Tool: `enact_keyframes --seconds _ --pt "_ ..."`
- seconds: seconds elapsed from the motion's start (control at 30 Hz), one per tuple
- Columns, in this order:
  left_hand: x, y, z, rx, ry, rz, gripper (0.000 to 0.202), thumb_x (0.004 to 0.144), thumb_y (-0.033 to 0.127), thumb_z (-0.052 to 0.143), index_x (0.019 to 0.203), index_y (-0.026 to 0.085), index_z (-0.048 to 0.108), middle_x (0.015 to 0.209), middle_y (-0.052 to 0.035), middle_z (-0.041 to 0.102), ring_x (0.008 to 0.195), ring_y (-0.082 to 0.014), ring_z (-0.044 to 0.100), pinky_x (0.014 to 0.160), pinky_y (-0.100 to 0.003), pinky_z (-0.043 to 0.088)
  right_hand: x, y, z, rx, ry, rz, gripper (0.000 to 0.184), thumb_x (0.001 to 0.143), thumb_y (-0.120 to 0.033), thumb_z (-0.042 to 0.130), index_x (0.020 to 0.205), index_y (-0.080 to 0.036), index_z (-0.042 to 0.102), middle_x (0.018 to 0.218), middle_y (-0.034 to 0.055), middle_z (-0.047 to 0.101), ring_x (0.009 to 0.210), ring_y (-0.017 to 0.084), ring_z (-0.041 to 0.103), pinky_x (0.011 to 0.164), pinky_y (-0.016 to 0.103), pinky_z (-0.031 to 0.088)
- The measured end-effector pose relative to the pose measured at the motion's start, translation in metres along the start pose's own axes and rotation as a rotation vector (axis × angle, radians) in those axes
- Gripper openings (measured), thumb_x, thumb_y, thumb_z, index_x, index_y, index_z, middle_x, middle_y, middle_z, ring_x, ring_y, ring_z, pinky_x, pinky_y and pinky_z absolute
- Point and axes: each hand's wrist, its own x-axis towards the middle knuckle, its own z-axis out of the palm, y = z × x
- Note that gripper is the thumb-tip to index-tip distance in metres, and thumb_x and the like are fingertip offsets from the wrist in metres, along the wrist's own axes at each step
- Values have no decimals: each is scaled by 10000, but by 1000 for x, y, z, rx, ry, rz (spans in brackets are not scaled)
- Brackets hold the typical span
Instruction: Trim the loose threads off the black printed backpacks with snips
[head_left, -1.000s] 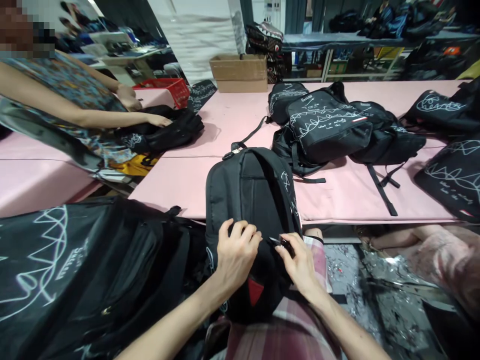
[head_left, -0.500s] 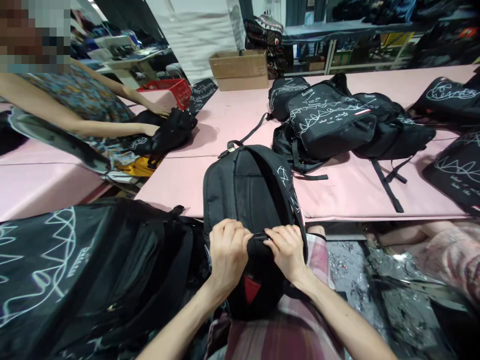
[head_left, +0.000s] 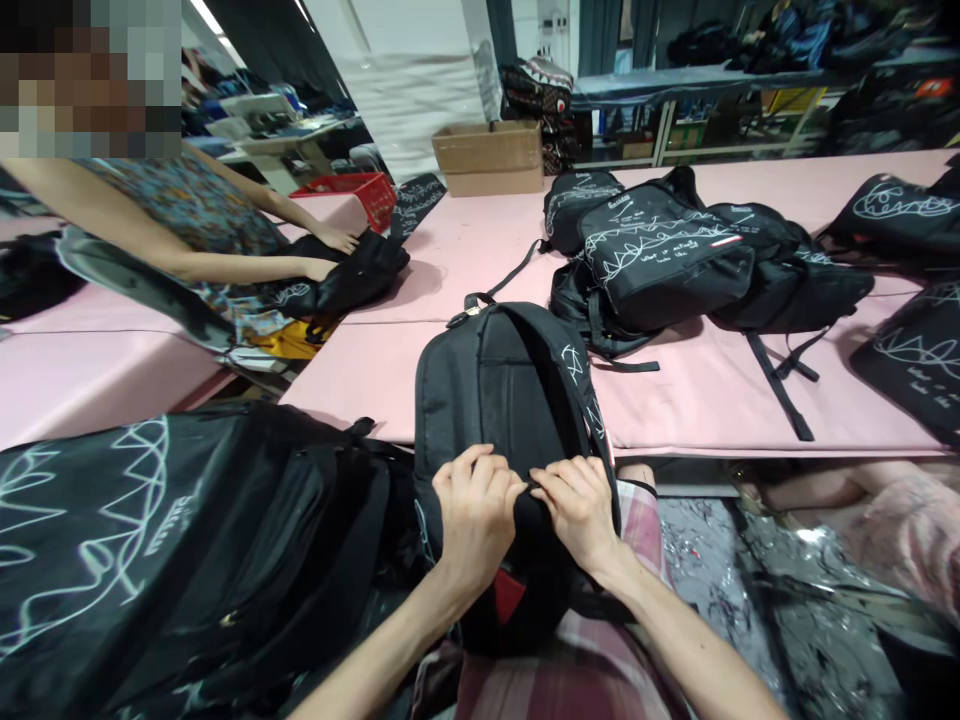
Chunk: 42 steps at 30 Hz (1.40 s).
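A black backpack [head_left: 450, 400] with white scribbled lines on its side stands upright in front of me, resting against the table edge and over my lap. Its unzipped top gapes on the right. My left hand [head_left: 478, 515] is closed on black fabric at the middle of the backpack, thumb toward the right. Close beside it, my right hand [head_left: 581, 512] pinches the same stretch of fabric, with the fingertips of both hands nearly meeting. Exactly which edge they grip is hidden by the fingers. Below the left hand a red triangular patch [head_left: 509, 597] shows.
Another large black backpack [head_left: 247, 540] lies close at my left. Several black backpacks [head_left: 652, 250] are piled on the pink table [head_left: 480, 250]. A co-worker's hands [head_left: 330, 255] rest on a black bag at the left. A cardboard box [head_left: 487, 160] and a red crate [head_left: 360, 195] stand farther back.
My hands have come closer together along the fabric, narrowing the gap between the fingertips. The whole view has shifted slightly, so things appear lower and a little to the right.
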Motion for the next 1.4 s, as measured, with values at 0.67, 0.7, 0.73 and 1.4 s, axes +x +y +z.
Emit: enact_keyframes --seconds 0.67,0.7,0.73,1.4 --pt "117 -63 -9 218 51 46 240 900 276 431 871 180 650 897 -61 642 767 -171 596 571 -246 386 26 -4 -6 429 22 344 305 831 -224 547 1135 -218 566 940 34 630 830 155 604 739 257 477" --pt "119 -62 -9 239 32 26 251 904 267 415 871 167 643 899 -70 639 747 -173 597 560 -249 382 39 -2 -4 388 55 338 322 826 -231 553 1147 -212 553 951 40 631 839 163 604 745 266 476" --pt "121 -62 -10 257 9 4 259 905 260 402 870 154 636 892 -78 634 723 -176 596 549 -253 377 53 1 -1 344 82 319 316 824 -236 556 1138 -205 554 955 46 633 849 172 601 754 278 473" --pt "142 -80 -16 -320 -164 -285 291 791 415 437 723 175 587 681 -3 590 583 -133 483 574 -242 339 142 17 24 13 186 47 132 822 -244 603 932 -210 667 843 29 639 780 170 537 705 302 377"
